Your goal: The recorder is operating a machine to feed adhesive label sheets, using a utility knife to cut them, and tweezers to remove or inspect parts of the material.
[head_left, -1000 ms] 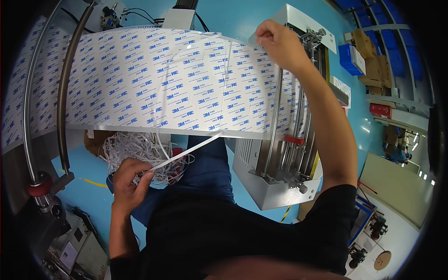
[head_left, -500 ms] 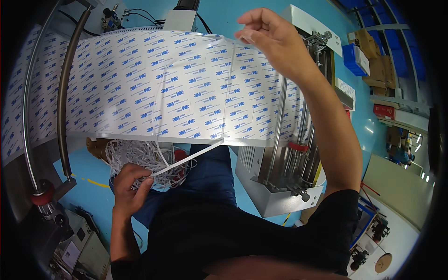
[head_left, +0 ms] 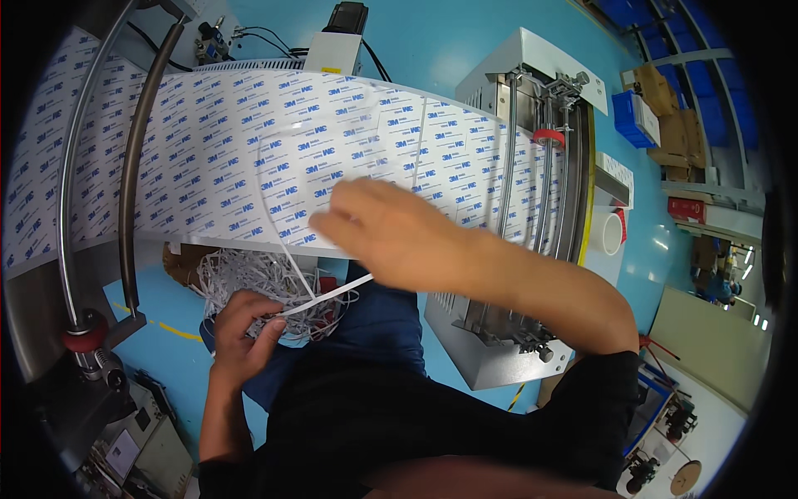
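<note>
- Left hand [head_left: 243, 333], lower left of centre: fingers pinched together on the near end of a thin white strip [head_left: 328, 296].
- Strip's long axis runs from that pinch up and to the right, toward the right hand [head_left: 391, 237] at mid-frame. A second thin strand [head_left: 293, 262] climbs from the same area to the printed liner sheet [head_left: 249, 158] across the upper half.
- Right hand is blurred, fingers loosely curled; I can't tell whether they grip anything. It sits just above the strip's far end, in front of the sheet's lower edge.
- Left hand already has the strip; right hand is nearer the sheet.
- Pile of white trimmings [head_left: 249, 279] just above the left hand, under the sheet's edge.
- Grey metal machine [head_left: 490, 341] right of centre; curved steel bars [head_left: 133, 166] at left.
</note>
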A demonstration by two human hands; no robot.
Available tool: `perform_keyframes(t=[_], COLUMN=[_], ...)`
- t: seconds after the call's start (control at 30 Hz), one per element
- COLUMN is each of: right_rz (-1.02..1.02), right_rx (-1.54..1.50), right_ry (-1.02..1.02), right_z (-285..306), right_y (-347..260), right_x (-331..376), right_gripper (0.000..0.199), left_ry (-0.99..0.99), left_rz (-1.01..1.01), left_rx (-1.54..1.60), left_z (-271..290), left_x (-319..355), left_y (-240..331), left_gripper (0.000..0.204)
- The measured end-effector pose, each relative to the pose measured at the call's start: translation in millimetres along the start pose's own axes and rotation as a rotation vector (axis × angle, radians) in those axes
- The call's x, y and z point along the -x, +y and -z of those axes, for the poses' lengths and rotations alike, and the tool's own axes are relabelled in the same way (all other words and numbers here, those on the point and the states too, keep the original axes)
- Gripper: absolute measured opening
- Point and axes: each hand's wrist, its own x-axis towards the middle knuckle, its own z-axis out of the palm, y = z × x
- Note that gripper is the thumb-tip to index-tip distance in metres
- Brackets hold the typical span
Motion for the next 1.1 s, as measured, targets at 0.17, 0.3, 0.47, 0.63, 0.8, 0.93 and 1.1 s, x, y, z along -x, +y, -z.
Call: perform_keyframes(t=[0.17,0.3,0.47,0.63,0.8,0.93,1.1], right_rz=[0.019,0.013,-0.048,0.165,0.283,0.281,0.229], right_rx=[-0.083,-0.217,-0.335,-0.407,-0.572,-0.706,-0.653], right_ry=[-0.178,-0.045,-0.105,-0.067,-0.011,0.010,-0.040], right_z=[19,31,7,-24,-24,-12,12], right_y=[-26,-32,-66,-106,-138,-135,-114], right_x=[1,23,38,9,-13,0,32], right_gripper=[0.027,0.031,0.041,0.027,0.015,0.016,0.031], left_ry=[0.055,0.074,0.073,0.089,0.235,0.308,0.385], left_rz=[-0.017,0.011,0.008,0.080,0.109,0.104,0.121], left_rx=[-0.010,-0.007,0.000,0.103,0.261,0.341,0.605], left_z=[2,5,0,4,15,38,54], left_x=[5,9,1,10,35,59,81], left_y=[-4,-3,0,-4,-18,-41,-58], left_gripper=[0.013,0.012,0.010,0.007,0.005,0.011,0.013])
